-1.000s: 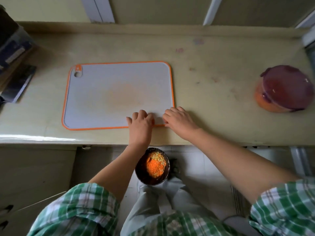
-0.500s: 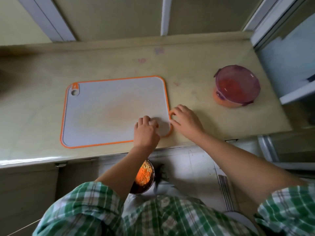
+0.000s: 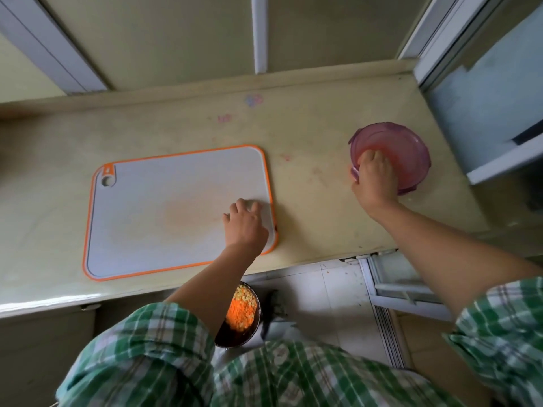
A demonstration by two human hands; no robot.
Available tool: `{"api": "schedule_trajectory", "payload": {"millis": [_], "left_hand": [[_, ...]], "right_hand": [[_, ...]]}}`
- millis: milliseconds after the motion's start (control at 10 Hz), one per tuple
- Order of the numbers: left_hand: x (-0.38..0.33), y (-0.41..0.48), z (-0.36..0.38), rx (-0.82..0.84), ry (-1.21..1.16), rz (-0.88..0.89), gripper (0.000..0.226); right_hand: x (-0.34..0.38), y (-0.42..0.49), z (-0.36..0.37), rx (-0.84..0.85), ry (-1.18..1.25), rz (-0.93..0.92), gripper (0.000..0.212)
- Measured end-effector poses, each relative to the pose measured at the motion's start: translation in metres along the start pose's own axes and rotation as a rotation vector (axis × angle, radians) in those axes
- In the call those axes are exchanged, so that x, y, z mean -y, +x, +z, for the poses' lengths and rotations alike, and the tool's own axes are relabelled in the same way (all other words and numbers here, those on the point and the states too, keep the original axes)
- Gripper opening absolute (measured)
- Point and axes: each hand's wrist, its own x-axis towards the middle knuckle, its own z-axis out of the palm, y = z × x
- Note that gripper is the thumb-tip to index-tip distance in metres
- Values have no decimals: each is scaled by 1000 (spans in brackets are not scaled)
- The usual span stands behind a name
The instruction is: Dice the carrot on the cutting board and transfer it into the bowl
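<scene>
The white cutting board (image 3: 161, 201) with an orange rim lies on the counter, bare except for an orange stain in its middle. My left hand (image 3: 245, 224) rests on its near right corner, fingers bent, fingertips on the surface. Below the counter edge a dark bowl (image 3: 235, 337) holds diced carrot (image 3: 241, 309), partly hidden by my left forearm. My right hand (image 3: 374, 177) reaches to the right and grips the near left edge of a round container with a purple lid (image 3: 408, 154).
The beige counter (image 3: 317, 177) ends just right of the container, where a white shelf unit (image 3: 499, 127) stands. A wall with white strips runs along the back. Tiled floor (image 3: 323, 295) shows below the counter's front edge.
My right hand left the board's right corner and moved right onto the purple-lidded container. My left hand stayed on the board. The view shifted to the right.
</scene>
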Motion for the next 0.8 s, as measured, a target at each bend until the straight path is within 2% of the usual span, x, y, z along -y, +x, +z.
{"api": "schedule_trajectory", "payload": {"millis": [100, 400, 700, 800], "left_hand": [[-2, 3, -1, 0, -4, -9, 46], [9, -3, -13, 82, -72, 47, 49], [34, -6, -30, 140, -96, 120, 49], [45, -7, -42, 132, -95, 125, 49]], "right_hand": [[12, -8, -7, 45, 52, -27, 33], [94, -59, -13, 26, 178, -200, 38], [143, -95, -17, 20, 122, -242, 50], [143, -88, -26, 104, 116, -242, 40]]}}
